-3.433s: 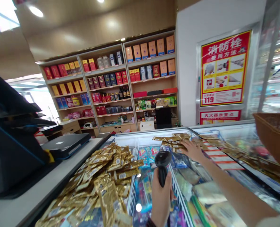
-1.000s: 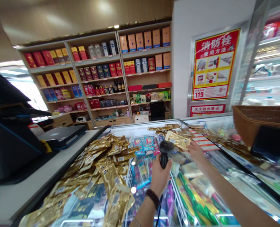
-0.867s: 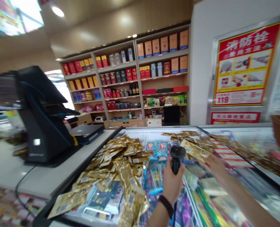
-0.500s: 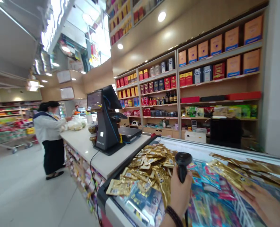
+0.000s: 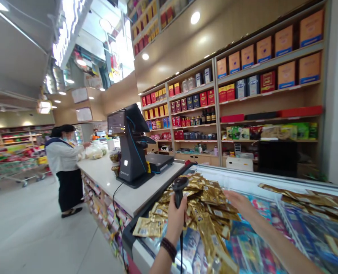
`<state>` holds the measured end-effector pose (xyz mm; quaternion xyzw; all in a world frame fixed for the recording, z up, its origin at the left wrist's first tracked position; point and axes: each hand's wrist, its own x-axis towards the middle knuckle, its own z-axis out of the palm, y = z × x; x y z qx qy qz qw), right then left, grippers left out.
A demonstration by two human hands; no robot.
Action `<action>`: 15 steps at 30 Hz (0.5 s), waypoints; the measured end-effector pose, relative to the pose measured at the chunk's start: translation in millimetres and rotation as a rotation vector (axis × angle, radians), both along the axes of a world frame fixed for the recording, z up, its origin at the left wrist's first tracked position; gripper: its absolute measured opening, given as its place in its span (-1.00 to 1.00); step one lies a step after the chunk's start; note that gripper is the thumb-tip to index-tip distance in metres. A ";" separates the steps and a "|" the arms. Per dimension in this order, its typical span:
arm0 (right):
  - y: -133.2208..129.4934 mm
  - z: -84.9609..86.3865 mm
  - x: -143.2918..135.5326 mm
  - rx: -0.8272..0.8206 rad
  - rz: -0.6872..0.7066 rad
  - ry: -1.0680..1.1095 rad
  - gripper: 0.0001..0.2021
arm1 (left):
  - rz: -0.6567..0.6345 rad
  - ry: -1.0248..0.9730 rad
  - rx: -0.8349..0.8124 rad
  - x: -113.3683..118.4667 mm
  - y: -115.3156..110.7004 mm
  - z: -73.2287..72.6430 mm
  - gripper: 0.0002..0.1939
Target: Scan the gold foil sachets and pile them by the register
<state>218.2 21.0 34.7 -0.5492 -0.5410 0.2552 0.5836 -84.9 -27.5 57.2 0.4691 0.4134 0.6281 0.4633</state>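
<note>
Shop counter (image 5: pixel 106 179) to the left, glass-topped display chest (image 5: pixel 143 253) up front, shelves (image 5: pixel 243 106) behind. Left hand (image 5: pixel 175 215) is wrapped round a black scanner (image 5: pixel 179 190), held upright over the near-left part of the gold packet heap (image 5: pixel 200 213) lying on the glass. Right hand (image 5: pixel 240 201) is at the heap's right edge; I can't tell if its fingers are spread or pinching a packet. Risks, my read: packets overlap loosely, so dragging one could pull neighbours along or tip some off the chest's near edge onto the floor (image 5: pixel 57 243). Scanner cable (image 5: pixel 181 251) hangs by the heap and could snag. Barcodes sit close together, so a stray beam might read the wrong one. Text: packet labels (image 5: pixel 218 213), carton (image 5: pixel 286 74) print and the terminal (image 5: pixel 133 148) logo all too small for me.
</note>
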 end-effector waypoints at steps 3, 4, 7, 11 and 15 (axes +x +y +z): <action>-18.3 -7.5 39.3 0.017 -0.105 -0.020 -0.53 | -0.020 0.006 0.018 8.3 -6.8 5.3 -0.08; -26.9 -10.3 55.4 0.027 -0.158 -0.009 -0.55 | -0.038 0.006 0.023 13.9 -9.8 7.4 -0.09; -59.9 -17.2 111.2 0.032 -0.340 -0.021 -0.66 | -0.099 0.005 0.027 36.5 -20.2 15.0 -0.10; -120.1 -19.3 194.3 -0.003 -0.615 -0.170 -0.83 | -0.215 -0.021 0.034 72.8 -34.8 26.3 -0.13; -187.0 -17.7 257.1 -0.096 -0.811 -0.315 -0.84 | -0.350 -0.004 0.047 113.7 -51.5 34.2 -0.19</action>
